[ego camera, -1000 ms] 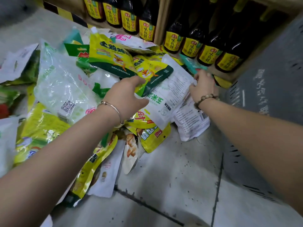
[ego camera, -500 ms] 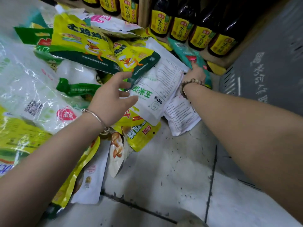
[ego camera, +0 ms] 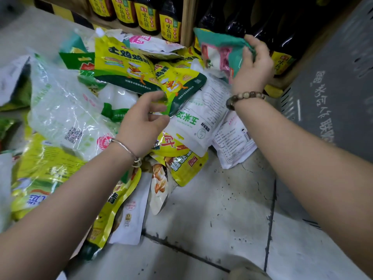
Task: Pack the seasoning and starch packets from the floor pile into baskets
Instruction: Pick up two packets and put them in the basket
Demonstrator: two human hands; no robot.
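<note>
A heap of seasoning and starch packets covers the floor at the left and centre. My right hand grips a teal and pink packet, lifted above the heap in front of the shelf. My left hand hovers with fingers spread at the lower edge of a yellow and green chicken seasoning packet; it holds nothing. A white corn starch packet lies under that one, between my two hands. A bigger yellow chicken seasoning packet lies behind.
A grey plastic basket with slotted walls and chalk writing stands at the right. A wooden shelf of dark sauce bottles runs along the back. A clear white bag lies at the left. Bare tiled floor shows in front.
My right hand has pulled the teal and pink packet out of the heap and raised it. My left hand has let the yellow packet's corner go and opened.
</note>
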